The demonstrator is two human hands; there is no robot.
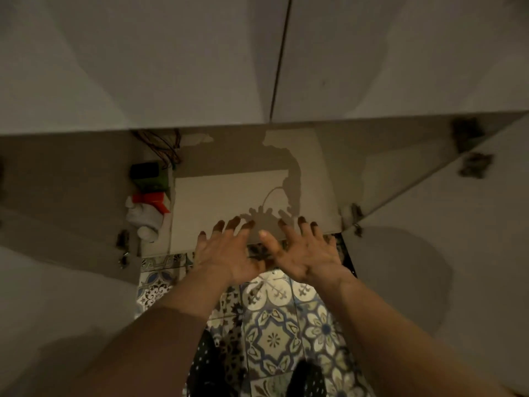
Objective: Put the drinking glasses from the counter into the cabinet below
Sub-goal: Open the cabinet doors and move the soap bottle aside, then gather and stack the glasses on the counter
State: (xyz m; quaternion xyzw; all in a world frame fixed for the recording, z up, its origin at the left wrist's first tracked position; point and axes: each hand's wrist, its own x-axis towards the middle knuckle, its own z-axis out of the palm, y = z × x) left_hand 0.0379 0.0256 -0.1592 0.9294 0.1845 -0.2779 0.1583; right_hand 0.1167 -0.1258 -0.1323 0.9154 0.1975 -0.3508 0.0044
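The cabinet below the counter stands open, and its bare beige floor (229, 196) lies in front of me. My left hand (226, 253) and my right hand (303, 253) reach side by side to the cabinet's front edge, fingers spread, nothing in either. No drinking glass is in view. The white panels (171, 61) above fill the top of the frame.
The two cabinet doors are swung open, one at the left (57, 282), one at the right (443, 253). Inside at the left sit a white and orange bottle (146, 210), a green and black object (148, 174) and some wires (163, 150). Patterned floor tiles (274, 325) lie under my arms.
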